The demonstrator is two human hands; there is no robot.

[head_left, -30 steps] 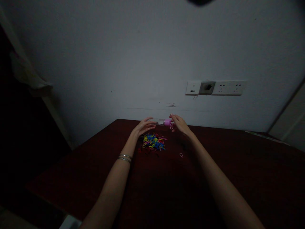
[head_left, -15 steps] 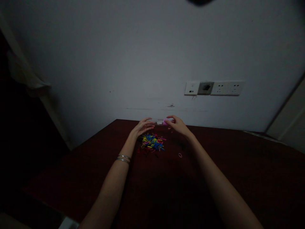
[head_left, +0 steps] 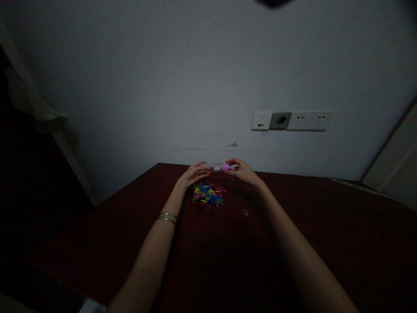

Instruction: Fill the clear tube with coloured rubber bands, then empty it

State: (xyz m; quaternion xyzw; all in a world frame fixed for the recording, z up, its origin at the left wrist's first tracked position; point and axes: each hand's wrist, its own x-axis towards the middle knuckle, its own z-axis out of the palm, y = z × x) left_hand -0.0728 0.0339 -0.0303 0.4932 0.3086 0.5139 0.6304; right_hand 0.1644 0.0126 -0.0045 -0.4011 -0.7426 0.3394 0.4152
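Observation:
A clear bottle (head_left: 215,167) with a pink cap (head_left: 225,167) lies on its side between my hands, near the back edge of the table. My left hand (head_left: 194,173) wraps its fingers round the clear end, hiding part of it. At the capped end, my right hand (head_left: 241,171) has thumb and fingers curled about the cap's outer side. Just below sits a loose pile of small rubber bands (head_left: 208,194) in blue, yellow, red, pink and black. One pale pink rubber band (head_left: 245,212) lies apart, right of the pile.
The dark red table (head_left: 228,256) meets a grey wall (head_left: 195,87) behind the bottle. A row of wall sockets (head_left: 306,121) is up to the right. Something pale and draped (head_left: 32,100) hangs at the far left. The scene is dim.
My right fingers have slid slightly back on the cap, so more of its pink shows. The left hand keeps its grip on the bottle, and the pile is unchanged.

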